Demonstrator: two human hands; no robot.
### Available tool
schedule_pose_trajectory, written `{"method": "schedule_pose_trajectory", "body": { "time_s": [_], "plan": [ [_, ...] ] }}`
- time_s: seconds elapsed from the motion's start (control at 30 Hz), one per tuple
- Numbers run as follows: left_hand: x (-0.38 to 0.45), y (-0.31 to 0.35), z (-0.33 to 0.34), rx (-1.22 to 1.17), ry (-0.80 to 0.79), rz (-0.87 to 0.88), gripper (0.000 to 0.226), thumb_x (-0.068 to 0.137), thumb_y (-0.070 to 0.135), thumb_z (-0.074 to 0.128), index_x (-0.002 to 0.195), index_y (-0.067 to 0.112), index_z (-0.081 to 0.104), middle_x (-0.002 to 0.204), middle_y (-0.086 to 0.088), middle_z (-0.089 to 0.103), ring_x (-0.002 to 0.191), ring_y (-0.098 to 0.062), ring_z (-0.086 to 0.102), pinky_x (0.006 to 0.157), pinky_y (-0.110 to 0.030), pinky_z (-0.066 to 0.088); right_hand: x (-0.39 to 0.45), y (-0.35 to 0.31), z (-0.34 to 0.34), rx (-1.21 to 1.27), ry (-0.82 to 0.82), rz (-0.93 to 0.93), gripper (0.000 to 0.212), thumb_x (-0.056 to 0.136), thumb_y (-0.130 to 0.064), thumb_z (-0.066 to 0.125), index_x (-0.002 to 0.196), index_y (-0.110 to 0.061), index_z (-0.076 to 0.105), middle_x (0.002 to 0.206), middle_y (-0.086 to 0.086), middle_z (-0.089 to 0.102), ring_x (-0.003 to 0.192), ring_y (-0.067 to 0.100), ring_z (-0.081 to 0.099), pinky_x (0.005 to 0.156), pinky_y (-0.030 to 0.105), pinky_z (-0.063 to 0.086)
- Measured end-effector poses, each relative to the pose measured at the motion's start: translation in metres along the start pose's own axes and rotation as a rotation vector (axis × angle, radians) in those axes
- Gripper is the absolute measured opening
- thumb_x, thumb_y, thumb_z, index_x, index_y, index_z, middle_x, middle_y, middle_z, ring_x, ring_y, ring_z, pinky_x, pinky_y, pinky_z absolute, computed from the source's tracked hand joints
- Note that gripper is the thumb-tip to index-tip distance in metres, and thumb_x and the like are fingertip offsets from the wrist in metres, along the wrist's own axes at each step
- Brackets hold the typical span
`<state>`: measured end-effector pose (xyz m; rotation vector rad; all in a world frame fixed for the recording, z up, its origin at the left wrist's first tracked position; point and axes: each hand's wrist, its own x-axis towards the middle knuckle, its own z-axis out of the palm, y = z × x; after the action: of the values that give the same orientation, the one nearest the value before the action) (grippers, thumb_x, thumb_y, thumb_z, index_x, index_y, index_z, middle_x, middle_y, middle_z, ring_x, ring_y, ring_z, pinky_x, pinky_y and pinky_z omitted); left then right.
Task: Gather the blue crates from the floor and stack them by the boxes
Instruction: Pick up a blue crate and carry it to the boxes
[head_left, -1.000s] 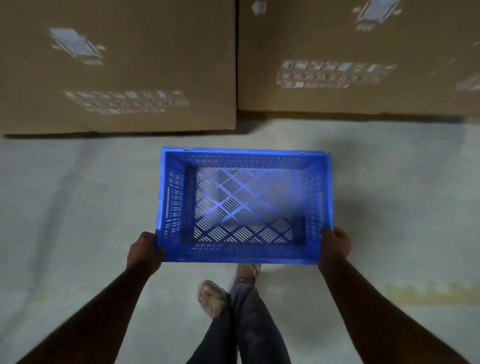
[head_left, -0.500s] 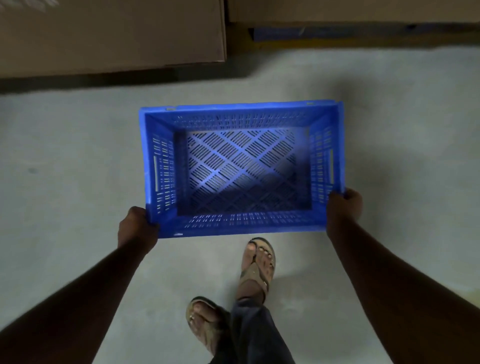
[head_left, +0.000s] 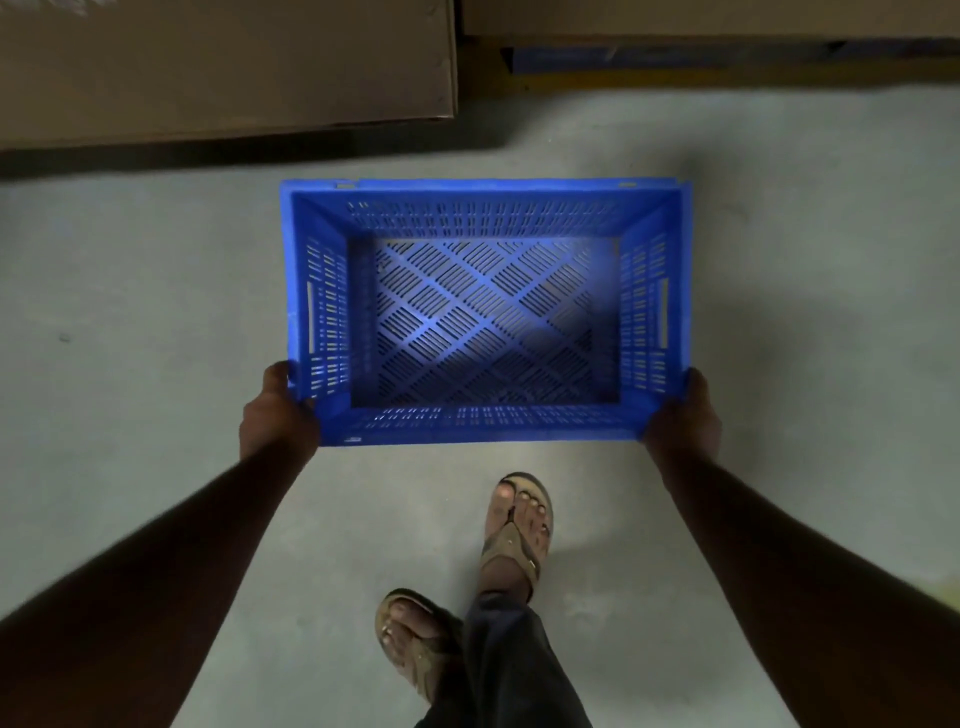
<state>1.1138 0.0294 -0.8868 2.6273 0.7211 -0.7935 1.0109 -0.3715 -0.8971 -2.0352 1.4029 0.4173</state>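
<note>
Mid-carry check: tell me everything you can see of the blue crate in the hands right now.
The blue crate is a rectangular open-topped bin, plastic by its look, with slotted walls, a diagonal lattice floor and a long handle slot in each short side. It is empty, upright and roughly level, held above the concrete floor in front of the cardboard boxes. The left hand and right hand each take a grip on a near corner. Nothing else touches it.

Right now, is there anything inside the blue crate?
No, the blue crate is empty; its slotted bottom shows bare while the left hand and right hand hold it.
</note>
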Motion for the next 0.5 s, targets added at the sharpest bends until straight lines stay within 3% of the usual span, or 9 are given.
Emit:
{"method": "schedule_pose_trajectory", "body": {
  "time_s": [0.13, 0.5],
  "plan": [
    [0.003, -0.002, -0.001, 0.022, -0.019, 0.005, 0.047, 0.094, 0.022, 0.056, 0.138, 0.032, 0.043, 0.112, -0.024, 0.068, 0.09, -0.047, 0.067, 0.081, -0.053, 0.059, 0.004, -0.002, 0.001, -0.042, 0.023, 0.0, 0.057, 0.092, -0.01, 0.049, 0.147, -0.026, 0.043, 0.126, 0.023, 0.066, 0.113, 0.045, 0.062, 0.095, 0.045, 0.05],
    [0.01, -0.01, 0.004, 0.053, -0.028, 0.045, 0.052, 0.094, 0.02, 0.058, 0.143, 0.024, 0.046, 0.122, -0.023, 0.067, 0.107, -0.045, 0.064, 0.091, -0.049, 0.055, 0.01, 0.004, -0.001, -0.176, 0.015, -0.055, 0.057, 0.092, -0.013, 0.049, 0.148, -0.025, 0.039, 0.129, 0.024, 0.062, 0.116, 0.047, 0.059, 0.096, 0.046, 0.047]
  ]
}}
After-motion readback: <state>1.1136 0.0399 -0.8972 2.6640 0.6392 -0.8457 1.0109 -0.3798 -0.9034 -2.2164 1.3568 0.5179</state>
